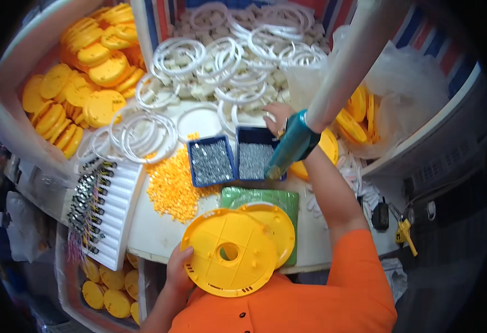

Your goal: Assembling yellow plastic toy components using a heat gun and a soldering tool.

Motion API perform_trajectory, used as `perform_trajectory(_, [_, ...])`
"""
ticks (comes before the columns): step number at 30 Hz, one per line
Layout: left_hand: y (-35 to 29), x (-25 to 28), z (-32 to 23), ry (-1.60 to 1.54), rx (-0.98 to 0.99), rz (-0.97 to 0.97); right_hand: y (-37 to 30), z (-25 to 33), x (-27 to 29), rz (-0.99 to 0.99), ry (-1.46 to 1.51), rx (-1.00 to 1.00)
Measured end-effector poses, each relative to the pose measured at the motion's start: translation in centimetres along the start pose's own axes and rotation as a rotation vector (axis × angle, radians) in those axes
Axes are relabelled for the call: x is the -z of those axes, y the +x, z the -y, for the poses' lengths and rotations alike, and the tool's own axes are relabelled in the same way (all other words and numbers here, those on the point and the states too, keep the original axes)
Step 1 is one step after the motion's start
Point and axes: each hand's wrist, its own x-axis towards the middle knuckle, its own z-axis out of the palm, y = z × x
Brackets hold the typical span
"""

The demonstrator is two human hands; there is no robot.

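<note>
My left hand [181, 270] is closed on the left edge of a yellow round plastic cover [210, 238] with a hole in its middle. A second yellow disc [281, 230] lies partly behind that cover, over a green pad [260, 194]. Stretched far forward, my right hand [279, 115] has its fingers bent around the edge of a white ring [237, 125]. The teal electric screwdriver [293, 141] hangs in front of my right wrist and hides part of it. Just below that hand are two blue trays [191, 166] of small metal screws.
Small yellow plastic parts [171, 186] are heaped left of the trays. White rings [143, 136] pile up at the back. Yellow discs [104, 105] fill a bin at the far left. A white foam rack [118, 205] holds wired parts. Yellow pliers-like tool [404, 233] hangs at the right edge.
</note>
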Motion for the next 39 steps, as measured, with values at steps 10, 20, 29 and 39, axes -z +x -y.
perform_trajectory(10, [-1.9,3.3,0.3,-0.075,-0.076,-0.135,5.5,1.6,-0.1,-0.120,-0.752,0.523])
perform_trajectory(20, [1.0,2.7,0.3,-0.095,-0.047,0.002,-3.9,3.1,14.4,-0.303,0.673,-0.229])
perform_trajectory(29, [2.8,-1.7,0.6,-0.100,0.048,0.088,-32.1,3.9,14.5,-0.522,1.374,-0.190])
perform_trajectory(39, [2.8,-5.4,1.6,0.271,-0.139,0.117,-33.9,18.2,3.5,0.116,1.418,-0.553])
